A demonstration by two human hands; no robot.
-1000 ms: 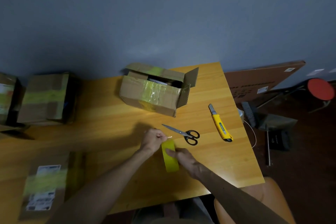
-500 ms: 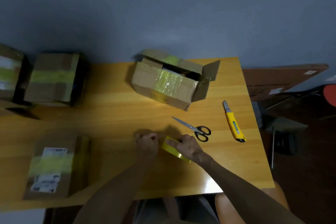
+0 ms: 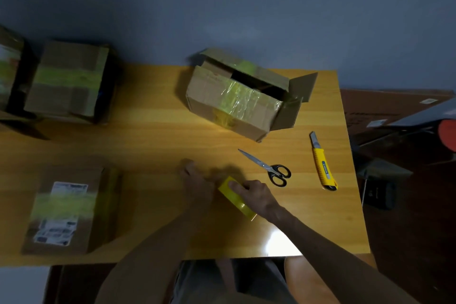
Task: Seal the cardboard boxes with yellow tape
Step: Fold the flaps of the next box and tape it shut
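A roll of yellow tape [image 3: 233, 194] lies low over the wooden table [image 3: 153, 145], gripped from the right by my right hand [image 3: 254, 194]. My left hand [image 3: 197, 184] is blurred and pressed against the roll's left side, its fingers curled at the tape's end. Beyond them, at the table's far edge, stands a cardboard box [image 3: 232, 108] with its flaps open and wrinkled yellow tape across its front. A flat box [image 3: 64, 212] with a yellow strip and a white label lies at the near left.
Scissors [image 3: 270, 169] and a yellow utility knife [image 3: 323, 165] lie right of my hands. Two taped boxes [image 3: 66, 81] sit at the far left. The table ends at the right, with dark clutter and a red stool [image 3: 447, 133] on the floor beyond.
The roll has dropped from upright to lying tilted near the tabletop. Both hands came lower and stayed close together. My view shifted left, bringing the left boxes into sight.
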